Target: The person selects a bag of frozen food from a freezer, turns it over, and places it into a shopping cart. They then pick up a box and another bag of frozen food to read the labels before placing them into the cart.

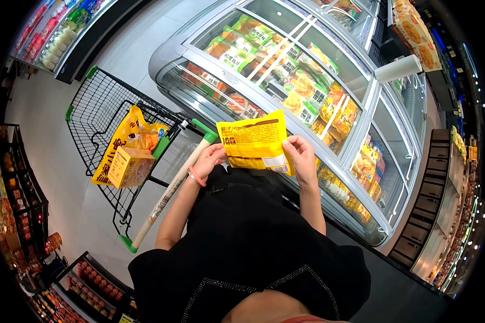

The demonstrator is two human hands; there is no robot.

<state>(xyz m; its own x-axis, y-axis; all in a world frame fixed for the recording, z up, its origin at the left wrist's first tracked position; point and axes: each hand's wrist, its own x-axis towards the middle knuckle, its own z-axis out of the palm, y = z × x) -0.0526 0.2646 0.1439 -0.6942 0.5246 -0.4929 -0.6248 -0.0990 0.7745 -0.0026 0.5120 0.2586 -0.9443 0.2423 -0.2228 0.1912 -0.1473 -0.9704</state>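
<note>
A yellow food packet (256, 142) is held up in front of my body, its printed back with a barcode facing me. My left hand (210, 161) pinches its left edge near the bottom, and a pink band circles that wrist. On the opposite side my right hand (302, 157) grips the packet's right edge between thumb and fingers. Left of me stands a wire shopping cart (91, 116) with a pale handle (170, 195) and green ends. Inside the cart lie a large yellow bag (130, 132) and a yellow box (130, 166) with a clear window.
Directly ahead, a glass-topped freezer (172, 56) holds several bags of frozen food. A white paper roll (399, 69) sits at its right edge. Stocked shelves (91, 285) stand at lower left, and a metal shelf unit (428, 199) at right. Grey floor (64, 210) surrounds the cart.
</note>
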